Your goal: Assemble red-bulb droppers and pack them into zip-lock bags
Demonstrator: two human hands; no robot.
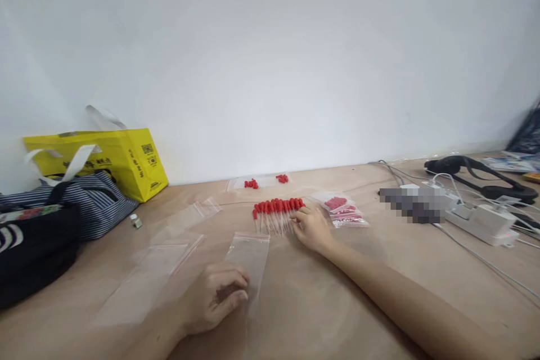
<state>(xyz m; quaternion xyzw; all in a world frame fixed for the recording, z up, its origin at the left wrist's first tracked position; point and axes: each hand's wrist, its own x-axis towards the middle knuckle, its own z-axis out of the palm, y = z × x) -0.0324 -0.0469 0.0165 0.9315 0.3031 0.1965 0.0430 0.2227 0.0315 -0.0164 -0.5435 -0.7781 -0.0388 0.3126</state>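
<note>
A row of glass droppers with red rubber bulbs (pixel 276 206) lies fanned out on the table, tips toward me. At the right end of this row is my right hand (pixel 313 229), its fingers curled closed on a dropper there and hiding part of the glass tubes. Closer to me, my left hand (pixel 217 297) hovers or rests at the left edge of a clear zip bag (pixel 250 253); its thumb and fingers are bent with a gap between them, and nothing shows in it. More clear zip bags (pixel 147 270) lie to the left, overlapping one another.
Zip bags with red bulbs (pixel 348 216) lie right of the row. Loose red bulbs (pixel 251 184) are by the wall. A small bottle (pixel 135 221), striped bag (pixel 101 202) and yellow bag (pixel 145 166) stand left. A power strip (pixel 485 225), cables and black headset (pixel 498 188) lie right.
</note>
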